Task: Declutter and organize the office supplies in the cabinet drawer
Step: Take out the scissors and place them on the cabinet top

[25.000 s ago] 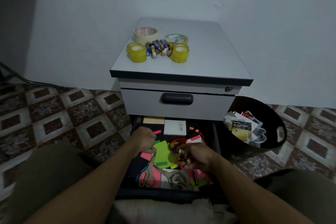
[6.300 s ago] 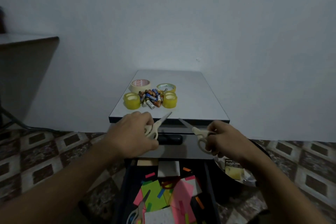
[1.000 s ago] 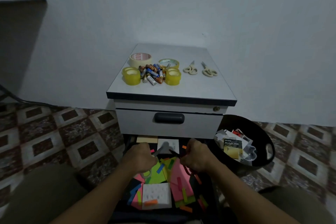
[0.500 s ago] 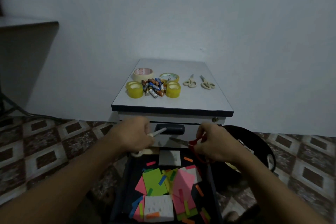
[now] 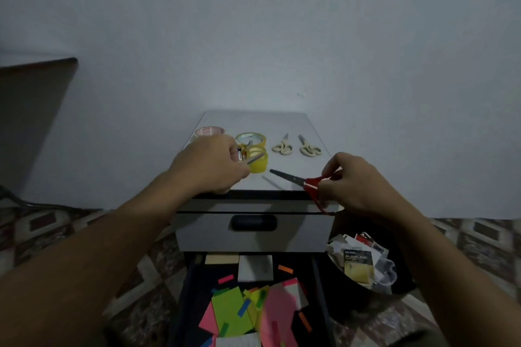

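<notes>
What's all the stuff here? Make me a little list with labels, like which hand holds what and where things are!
left hand: grips grey-bladed scissors, only the blade tip showing
right hand: holds red-handled scissors, blades together, pointing left
cabinet top: two cream scissors side by side, tape rolls to their left
open drawer: coloured sticky notes scattered inside
black bin: beside the drawer, with packaging scraps in it
</notes>
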A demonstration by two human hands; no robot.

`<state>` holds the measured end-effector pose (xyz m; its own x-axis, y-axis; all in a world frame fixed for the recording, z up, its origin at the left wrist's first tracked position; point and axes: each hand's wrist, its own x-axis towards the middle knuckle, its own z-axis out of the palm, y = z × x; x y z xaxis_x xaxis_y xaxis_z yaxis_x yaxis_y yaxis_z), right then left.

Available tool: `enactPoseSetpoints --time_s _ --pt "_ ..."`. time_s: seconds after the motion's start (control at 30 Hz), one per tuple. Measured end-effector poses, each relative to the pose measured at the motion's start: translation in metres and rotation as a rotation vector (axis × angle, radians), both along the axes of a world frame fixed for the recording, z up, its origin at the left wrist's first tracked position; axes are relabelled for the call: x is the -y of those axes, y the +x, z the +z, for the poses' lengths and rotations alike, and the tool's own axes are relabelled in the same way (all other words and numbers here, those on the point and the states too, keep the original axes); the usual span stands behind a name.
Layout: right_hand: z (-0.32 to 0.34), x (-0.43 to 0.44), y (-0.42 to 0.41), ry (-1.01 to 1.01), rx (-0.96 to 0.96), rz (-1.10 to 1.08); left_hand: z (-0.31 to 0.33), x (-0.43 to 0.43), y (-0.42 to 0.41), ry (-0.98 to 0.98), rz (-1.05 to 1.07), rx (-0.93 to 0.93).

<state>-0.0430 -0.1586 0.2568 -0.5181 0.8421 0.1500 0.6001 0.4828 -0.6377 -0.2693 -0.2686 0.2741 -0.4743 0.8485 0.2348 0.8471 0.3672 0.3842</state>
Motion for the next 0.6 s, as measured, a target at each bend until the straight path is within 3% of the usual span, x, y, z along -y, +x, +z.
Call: enactPoseSetpoints --time_s 0.37,0.6 --pt "-0.012 -0.103 -0.023 -0.329 -0.326 -0.232 0.016 -0.116 -0.005 0.032 -0.043 0.12" --pt "-0.027 -0.164 -0.054 -0.349 -0.434 -0.292 0.004 -0.196 -0.01 -0.061 -0.026 0.1"
